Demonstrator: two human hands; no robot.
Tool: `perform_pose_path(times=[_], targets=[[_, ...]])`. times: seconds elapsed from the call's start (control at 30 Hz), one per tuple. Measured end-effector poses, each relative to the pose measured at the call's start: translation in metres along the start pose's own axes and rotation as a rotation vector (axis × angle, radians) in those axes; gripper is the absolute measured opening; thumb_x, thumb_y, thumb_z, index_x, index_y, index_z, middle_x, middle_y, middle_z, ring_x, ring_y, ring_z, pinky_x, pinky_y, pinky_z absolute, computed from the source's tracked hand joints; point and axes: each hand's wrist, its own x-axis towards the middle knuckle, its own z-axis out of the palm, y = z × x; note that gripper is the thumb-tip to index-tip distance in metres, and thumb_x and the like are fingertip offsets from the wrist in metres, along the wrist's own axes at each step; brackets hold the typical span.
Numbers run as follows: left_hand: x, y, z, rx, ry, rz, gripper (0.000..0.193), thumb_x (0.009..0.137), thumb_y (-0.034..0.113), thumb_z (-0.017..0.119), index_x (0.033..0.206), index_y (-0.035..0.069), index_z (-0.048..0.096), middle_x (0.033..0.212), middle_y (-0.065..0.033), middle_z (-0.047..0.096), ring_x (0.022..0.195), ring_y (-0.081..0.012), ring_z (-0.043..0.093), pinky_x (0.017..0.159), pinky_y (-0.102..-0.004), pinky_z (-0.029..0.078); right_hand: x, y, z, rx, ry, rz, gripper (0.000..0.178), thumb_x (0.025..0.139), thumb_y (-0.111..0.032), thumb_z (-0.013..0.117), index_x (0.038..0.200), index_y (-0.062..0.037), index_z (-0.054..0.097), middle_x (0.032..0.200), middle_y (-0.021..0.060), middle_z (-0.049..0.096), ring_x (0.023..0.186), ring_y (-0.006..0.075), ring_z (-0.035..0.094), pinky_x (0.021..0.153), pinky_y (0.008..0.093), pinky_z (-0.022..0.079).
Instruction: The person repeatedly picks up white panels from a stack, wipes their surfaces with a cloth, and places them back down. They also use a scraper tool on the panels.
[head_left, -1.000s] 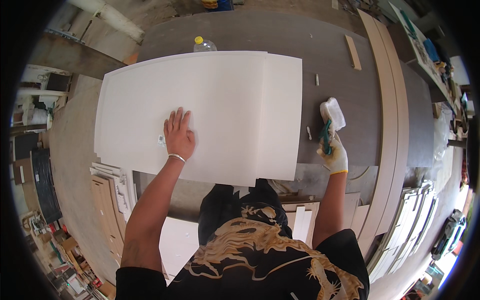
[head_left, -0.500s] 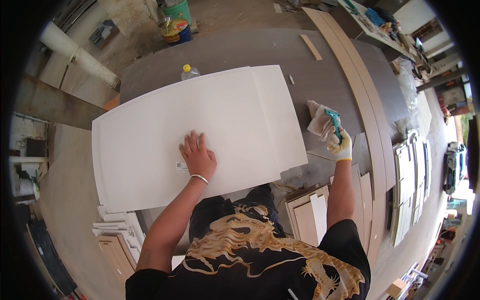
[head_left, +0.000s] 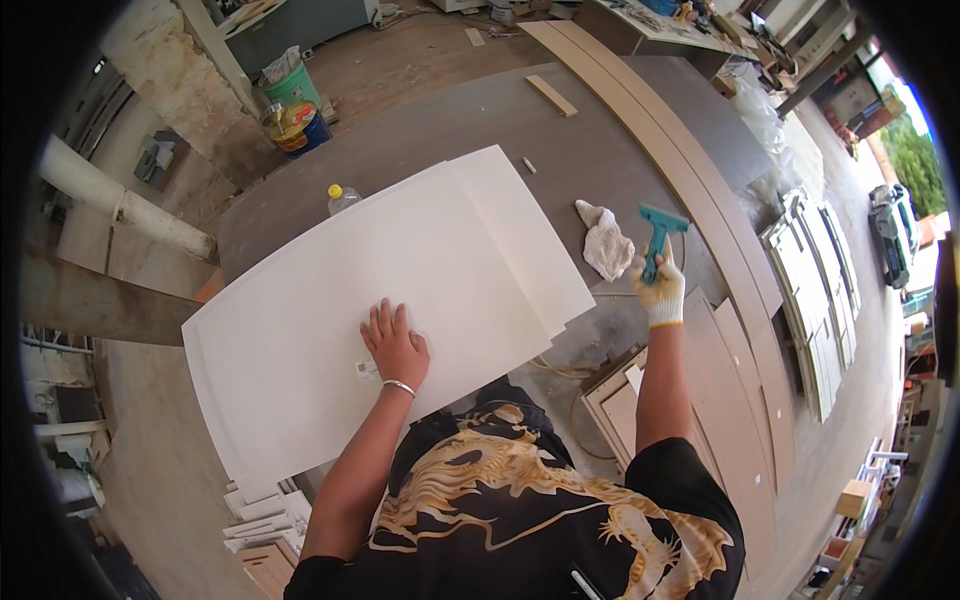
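Observation:
My bare left hand (head_left: 396, 345) lies flat on a large white panel (head_left: 440, 250), fingers spread, beside a small label (head_left: 368, 370) stuck on it. My right hand (head_left: 660, 290), in a white knitted glove, grips the handle of a teal scraper (head_left: 659, 240) whose wide head points away from me. Just left of the scraper, a crumpled white rag (head_left: 606, 243) rests on the dark grey tabletop (head_left: 400, 160), apart from my hand.
A clear bottle with a yellow cap (head_left: 341, 197) stands behind the panel's far edge. Long beige boards (head_left: 640, 110) run along the table's right side, near a short wooden strip (head_left: 552, 96). Stacked panels (head_left: 810, 300) lean at the right. Beyond the table are a paint can (head_left: 296, 130) and green bucket (head_left: 292, 85).
The rag that was bunched at my right hand now lies on the table, let go. My right hand keeps the scraper, its head now turned upward. My view has shifted to the right.

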Motion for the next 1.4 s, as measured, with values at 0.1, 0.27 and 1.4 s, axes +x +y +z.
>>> perform_pose_path(times=[0.1,0.27,1.4], targets=[[-0.003,-0.004,-0.002,0.021,0.002,0.031,0.056,0.087,0.012,0.058,0.142,0.005,0.051,0.159,-0.0188,0.039,0.149,-0.0413,0.031,0.124,-0.0619,0.017,-0.049,0.018,0.007,0.051,-0.346,0.173,0.065,0.09,-0.007,0.06,0.153,-0.0147,0.045,0.104,0.0169,0.065,0.067,0.0232,0.059,0.057,0.0331,0.05],[0.003,-0.032,-0.012,-0.001,-0.048,0.183,0.057,0.089,0.015,0.059,0.145,0.011,0.052,0.159,-0.0167,0.039,0.149,-0.042,0.03,0.123,-0.0627,0.018,-0.129,0.083,0.047,-1.072,-0.192,0.104,0.06,0.094,-0.012,0.057,0.153,-0.0135,0.05,0.104,0.0095,0.069,0.078,0.0176,0.065,0.066,0.0326,0.053],[0.019,-0.078,-0.047,0.086,-0.158,0.024,0.063,0.089,0.016,0.054,0.151,0.011,0.046,0.164,-0.0208,0.029,0.153,-0.0461,0.021,0.123,-0.0664,0.013,-0.046,0.171,0.169,-2.354,-0.347,0.065,0.038,0.096,-0.026,0.056,0.133,-0.0238,0.064,0.087,0.0181,0.07,0.08,0.0366,0.071,0.069,0.0507,0.055]])
